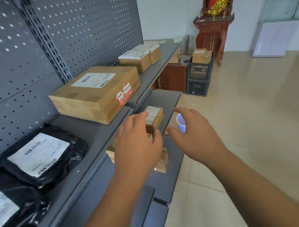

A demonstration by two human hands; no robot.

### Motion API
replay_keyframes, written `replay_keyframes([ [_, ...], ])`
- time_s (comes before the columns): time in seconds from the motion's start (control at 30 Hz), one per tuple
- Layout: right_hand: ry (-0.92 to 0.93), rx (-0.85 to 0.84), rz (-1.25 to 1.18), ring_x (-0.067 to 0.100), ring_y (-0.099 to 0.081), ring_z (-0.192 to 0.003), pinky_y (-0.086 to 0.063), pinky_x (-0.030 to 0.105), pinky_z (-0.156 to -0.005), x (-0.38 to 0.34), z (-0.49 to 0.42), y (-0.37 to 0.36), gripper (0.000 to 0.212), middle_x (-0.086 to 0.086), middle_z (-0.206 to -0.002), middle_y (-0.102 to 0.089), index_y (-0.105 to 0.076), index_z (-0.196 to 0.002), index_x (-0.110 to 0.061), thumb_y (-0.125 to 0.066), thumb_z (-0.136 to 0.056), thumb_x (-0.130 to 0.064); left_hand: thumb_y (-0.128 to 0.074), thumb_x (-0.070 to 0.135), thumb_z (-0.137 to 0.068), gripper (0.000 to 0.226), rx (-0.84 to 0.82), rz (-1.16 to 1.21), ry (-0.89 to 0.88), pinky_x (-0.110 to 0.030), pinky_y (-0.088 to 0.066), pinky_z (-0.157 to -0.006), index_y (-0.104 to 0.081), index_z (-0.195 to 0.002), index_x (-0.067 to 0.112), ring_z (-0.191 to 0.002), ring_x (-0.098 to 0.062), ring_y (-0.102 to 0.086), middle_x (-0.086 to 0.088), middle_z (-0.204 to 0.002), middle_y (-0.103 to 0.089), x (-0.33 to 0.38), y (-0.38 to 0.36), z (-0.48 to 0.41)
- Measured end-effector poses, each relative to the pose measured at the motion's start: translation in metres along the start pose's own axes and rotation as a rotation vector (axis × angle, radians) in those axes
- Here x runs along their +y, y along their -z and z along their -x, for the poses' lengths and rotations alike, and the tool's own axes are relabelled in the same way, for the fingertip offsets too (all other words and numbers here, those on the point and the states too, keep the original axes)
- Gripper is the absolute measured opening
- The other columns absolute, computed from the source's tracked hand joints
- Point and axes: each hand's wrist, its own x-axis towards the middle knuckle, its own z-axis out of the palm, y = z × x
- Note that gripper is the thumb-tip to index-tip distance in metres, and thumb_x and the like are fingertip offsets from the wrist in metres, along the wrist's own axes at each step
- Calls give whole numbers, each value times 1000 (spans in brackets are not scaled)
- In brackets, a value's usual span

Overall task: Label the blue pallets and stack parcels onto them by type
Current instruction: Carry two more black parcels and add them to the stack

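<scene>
A red wooden altar cabinet (214, 31) stands near stacked dark crates (199, 77), with a glass tank (285, 4) beyond

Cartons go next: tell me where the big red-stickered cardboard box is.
In the head view, left of centre, the big cardboard box lies on the upper grey shelf, between the black mailer bags and two smaller cartons.

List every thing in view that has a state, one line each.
left hand: grips the small box, fingers over its top.
small box: closed, labelled, on the lower shelf.
right hand: open, empty, above the cup.
cup: upright, partly hidden.
large box: taped shut, flat on the upper shelf.
black bags: sealed, labelled, lying flat.
crates: stacked, a carton in the top one.
</scene>
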Motion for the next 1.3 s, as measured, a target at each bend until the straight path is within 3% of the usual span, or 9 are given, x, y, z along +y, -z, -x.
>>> replay_keyframes([
  [0.07,51,-36,-22,18,-49,-130,-36,26,-96,-10,-16,-13,54,-2,-142,-55,-51,-142,-28,-64,-90,-36,-61,36,-91,54,23,-10,34,-43,-44,-100,-49,-143,28,-128,-21,-47,5,-142,-52,-9,9,-7],
  [0.17,157,-74,-81,18,-49,-131,-39,32,-105,-29,-40,-30,53,-2,-141,-56,-53,-140,-26,-63,-89,-35,-60,29,-90,49,123,9,109,-43,-46,-96,-52,-138,30,-123,-22,-50,4,-137,-55,-22,24,-19],
  [0.4,426,-214,-246,13,-51,-122,-46,33,-98,-66,-78,-52,44,-13,-129,-56,-53,-134,-33,-61,-91,-37,-61,23,-91,50,311,-90,334,-48,-48,-99,-54,-140,27,-123,-29,-51,-1,-139,-54,-38,49,-32],
  [0.63,635,-430,-329,9,-50,-117,-37,24,-90,-100,-80,-72,40,-13,-125,-57,-54,-132,-37,-61,-92,-37,-59,25,-93,51,457,-244,572,-45,-48,-98,-51,-143,26,-125,-23,-47,2,-142,-53,-49,65,-2],
  [0.8,725,-553,-293,12,-48,-126,-33,20,-94,-128,-63,-104,43,-9,-134,-57,-55,-136,-26,-62,-93,-31,-60,25,-93,51,506,-335,721,-49,-47,-100,-51,-143,24,-126,-28,-49,-1,-141,-54,-68,89,36],
  [0.97,758,-585,-166,27,-49,-124,-45,44,-101,-161,-43,-134,48,-2,-138,-55,-53,-137,-24,-61,-91,-35,-58,35,-93,54,477,-460,876,-49,-39,-106,-50,-145,25,-131,-31,-45,-1,-145,-52,-105,119,62],
  [1.03,765,-585,-82,31,-49,-122,-45,46,-99,-175,-38,-146,50,1,-139,-54,-51,-137,-25,-59,-91,-40,-56,42,-93,56,427,-505,932,-49,-35,-109,-49,-146,28,-135,-31,-42,0,-149,-49,-121,127,69],
  [1.2,778,-557,143,36,-46,-126,-36,53,-105,-204,-28,-180,57,5,-142,-50,-47,-138,-27,-48,-90,-59,-46,65,-87,70,209,-571,1072,-60,-17,-119,-37,-150,37,-150,-32,-22,-2,-162,-32,-156,133,77],
  [1.3,760,-570,258,40,-38,-135,-28,62,-112,-215,-24,-201,68,7,-149,-45,-44,-141,-29,-42,-87,-70,-37,76,-82,79,119,-486,1147,-65,-17,-118,-30,-151,40,-152,-38,-15,-1,-165,-22,-172,134,79],
])
